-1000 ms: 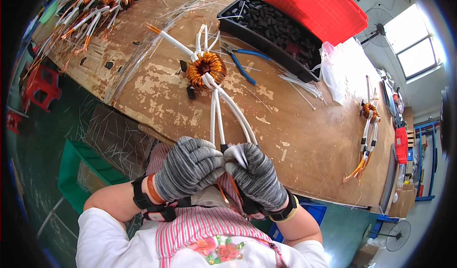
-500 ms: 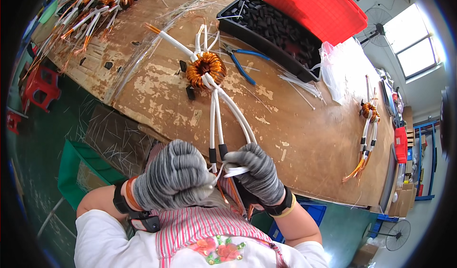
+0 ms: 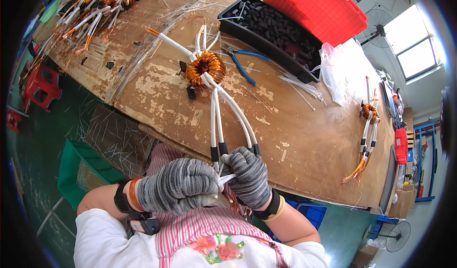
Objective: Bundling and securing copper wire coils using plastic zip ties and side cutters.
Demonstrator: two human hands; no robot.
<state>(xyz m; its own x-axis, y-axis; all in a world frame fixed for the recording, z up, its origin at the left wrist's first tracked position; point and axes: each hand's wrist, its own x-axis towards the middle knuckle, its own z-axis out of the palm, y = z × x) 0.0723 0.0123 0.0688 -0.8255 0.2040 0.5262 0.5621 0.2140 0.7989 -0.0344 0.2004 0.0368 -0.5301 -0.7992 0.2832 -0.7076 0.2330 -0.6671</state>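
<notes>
A ring-shaped copper coil [image 3: 206,70] lies on the worn table, with white-sleeved leads [image 3: 233,108] running toward me. Short black sleeves [image 3: 223,148] sit around those leads just beyond my hands. My right hand [image 3: 247,178], in a grey knitted glove, is closed around the leads below the black sleeves. My left hand [image 3: 178,184], gloved alike, is closed in a fist beside it. Between the two hands stretches a thin white strip [image 3: 227,178] that looks like a cable tie; its ends are hidden in the gloves. Bare copper ends hang below my hands, partly covered.
Blue-handled cutters [image 3: 243,68] lie right of the coil. Behind them stands a black bin [image 3: 223,24] of small black pieces, beside a red crate [image 3: 316,11]. White cable ties [image 3: 301,86] lie nearby. Another coil [image 3: 369,112] rests at right; several more [image 3: 107,1] pile up far left.
Both hands have come slightly lower and closer together. My left fist has turned and moved right, toward the leads. The white strip now runs short between the gloves.
</notes>
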